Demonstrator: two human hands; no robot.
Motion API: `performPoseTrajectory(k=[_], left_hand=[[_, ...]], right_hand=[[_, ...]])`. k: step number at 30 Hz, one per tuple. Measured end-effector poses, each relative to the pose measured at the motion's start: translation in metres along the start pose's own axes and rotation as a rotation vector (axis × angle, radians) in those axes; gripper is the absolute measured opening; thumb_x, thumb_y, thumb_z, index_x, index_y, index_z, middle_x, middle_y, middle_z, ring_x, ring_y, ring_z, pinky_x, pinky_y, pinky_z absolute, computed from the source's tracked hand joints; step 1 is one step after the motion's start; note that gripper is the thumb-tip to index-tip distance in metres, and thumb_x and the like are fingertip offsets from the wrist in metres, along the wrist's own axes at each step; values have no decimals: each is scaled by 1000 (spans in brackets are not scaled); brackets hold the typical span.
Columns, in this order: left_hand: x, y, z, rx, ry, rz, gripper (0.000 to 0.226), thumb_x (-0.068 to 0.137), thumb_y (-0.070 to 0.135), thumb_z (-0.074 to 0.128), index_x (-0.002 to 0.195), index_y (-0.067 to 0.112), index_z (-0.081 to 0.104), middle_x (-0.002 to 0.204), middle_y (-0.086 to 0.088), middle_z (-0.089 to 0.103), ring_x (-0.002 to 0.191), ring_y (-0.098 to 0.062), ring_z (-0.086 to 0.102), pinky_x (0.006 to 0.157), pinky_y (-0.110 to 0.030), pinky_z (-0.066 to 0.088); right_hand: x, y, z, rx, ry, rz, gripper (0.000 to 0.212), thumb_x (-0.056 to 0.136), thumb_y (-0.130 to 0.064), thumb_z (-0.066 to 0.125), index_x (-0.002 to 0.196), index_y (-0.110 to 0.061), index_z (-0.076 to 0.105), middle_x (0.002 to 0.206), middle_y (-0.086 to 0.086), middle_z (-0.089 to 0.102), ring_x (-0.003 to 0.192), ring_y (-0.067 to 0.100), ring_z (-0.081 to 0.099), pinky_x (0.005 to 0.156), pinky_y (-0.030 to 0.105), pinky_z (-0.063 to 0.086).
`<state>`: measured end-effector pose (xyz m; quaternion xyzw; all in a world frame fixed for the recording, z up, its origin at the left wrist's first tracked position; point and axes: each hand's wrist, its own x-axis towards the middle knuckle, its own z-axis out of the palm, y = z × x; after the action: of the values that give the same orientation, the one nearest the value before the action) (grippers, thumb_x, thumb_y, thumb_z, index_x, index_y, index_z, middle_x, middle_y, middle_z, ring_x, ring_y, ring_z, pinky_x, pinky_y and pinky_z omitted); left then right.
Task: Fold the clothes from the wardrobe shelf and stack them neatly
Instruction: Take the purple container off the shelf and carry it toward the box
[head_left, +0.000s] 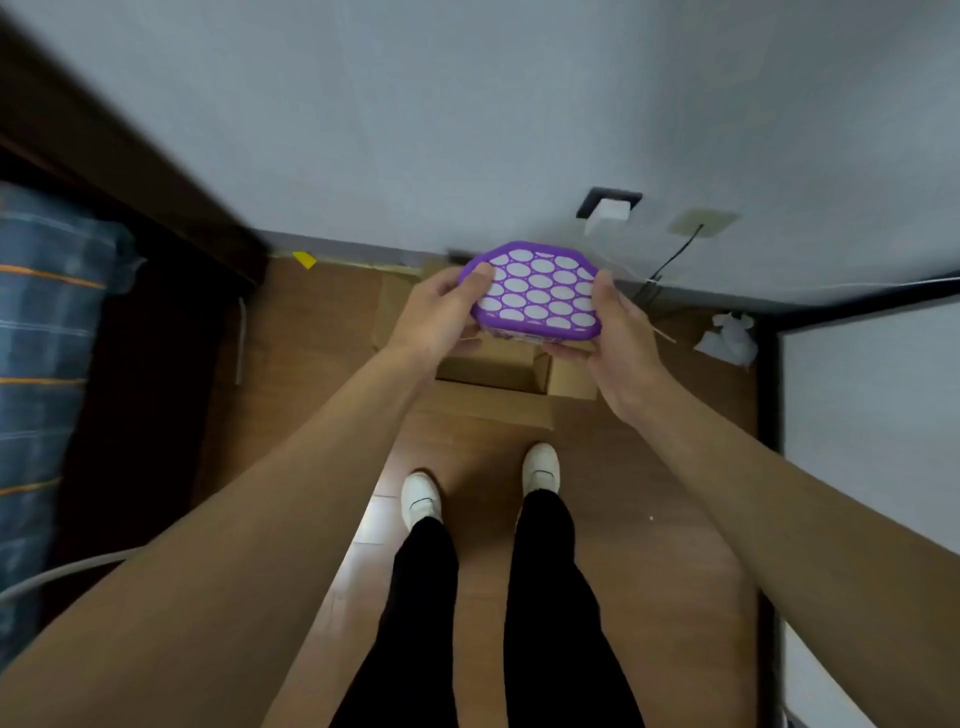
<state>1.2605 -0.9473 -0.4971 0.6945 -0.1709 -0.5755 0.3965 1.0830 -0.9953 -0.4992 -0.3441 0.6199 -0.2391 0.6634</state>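
I hold a purple container (535, 291) with a lid of white oval openings in front of me, above the floor. My left hand (441, 312) grips its left edge, thumb on top of the lid. My right hand (618, 332) grips its right edge and underside. A blue plaid fabric with orange stripes (47, 374) lies at the far left inside a dark wooden wardrobe (119, 171). No other clothes are in view.
An open cardboard box (498, 374) sits on the wooden floor below my hands. Crumpled white paper (730, 338) lies at the right by a black-framed white panel (872, 415). A wall socket with a white plug (608, 208) is ahead. My feet in white shoes (540, 467) stand below.
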Motion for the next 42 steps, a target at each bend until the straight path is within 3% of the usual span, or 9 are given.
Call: performPoseTrajectory(k=[6, 10, 15, 20, 26, 30, 33, 38, 42], left_hand=[[132, -95, 14, 69, 61, -47, 13, 98, 41, 58, 103, 30, 60, 92, 10, 70, 82, -7, 69, 70, -22, 58], [207, -167, 24, 77, 73, -105, 29, 98, 40, 57, 119, 20, 60, 97, 7, 68, 82, -7, 68, 71, -22, 58], [288, -246, 30, 42, 86, -205, 20, 98, 41, 57, 105, 23, 61, 97, 6, 66, 82, -5, 64, 56, -18, 54], [361, -312, 32, 119, 101, -250, 21, 100, 45, 51, 109, 27, 50, 93, 10, 60, 83, -7, 61, 65, -25, 53], [424, -377, 28, 280, 54, -317, 42, 97, 51, 51, 123, 19, 52, 119, -5, 63, 102, -21, 66, 82, -38, 60], [447, -406, 26, 319, 46, -344, 46, 93, 52, 55, 122, 17, 57, 118, -5, 65, 99, -20, 66, 83, -37, 59], [454, -418, 26, 364, 34, -336, 48, 88, 52, 57, 120, 17, 63, 118, -4, 67, 105, -23, 64, 98, -43, 51], [457, -425, 25, 320, 29, -362, 42, 91, 49, 58, 119, 18, 62, 107, -1, 68, 98, -19, 64, 87, -39, 56], [438, -408, 24, 340, -21, -345, 40, 93, 45, 57, 121, 17, 61, 113, -4, 66, 102, -20, 64, 90, -39, 56]], right_hand=[[129, 92, -5, 86, 12, 173, 25, 104, -27, 49, 126, -20, 53, 121, 4, 63, 108, 22, 66, 84, 45, 60], [208, 162, -3, -1, 31, 207, 8, 103, -24, 49, 106, -28, 55, 113, -2, 63, 99, 18, 67, 73, 38, 61], [295, 244, -2, -106, -6, 239, 12, 101, -32, 50, 109, -28, 57, 115, 2, 67, 99, 21, 70, 80, 41, 61], [372, 314, -2, -200, -31, 242, 9, 99, -44, 51, 101, -36, 56, 110, -1, 69, 97, 20, 70, 88, 48, 58], [440, 383, 12, -340, -51, 281, 37, 98, -50, 48, 123, -23, 54, 119, 9, 66, 102, 29, 69, 94, 51, 55], [464, 414, 15, -381, -48, 346, 42, 96, -53, 47, 125, -23, 51, 117, 13, 67, 101, 32, 69, 95, 53, 54], [471, 428, 11, -306, -40, 367, 60, 94, -55, 51, 144, -24, 41, 132, 11, 61, 109, 31, 67, 99, 53, 52], [472, 432, 4, -376, -53, 331, 66, 93, -58, 48, 148, -23, 37, 138, 7, 57, 114, 27, 64, 103, 49, 48], [455, 410, 6, -690, -111, 130, 43, 106, -41, 35, 140, -18, 49, 125, 2, 60, 101, 8, 52, 90, 22, 37]])
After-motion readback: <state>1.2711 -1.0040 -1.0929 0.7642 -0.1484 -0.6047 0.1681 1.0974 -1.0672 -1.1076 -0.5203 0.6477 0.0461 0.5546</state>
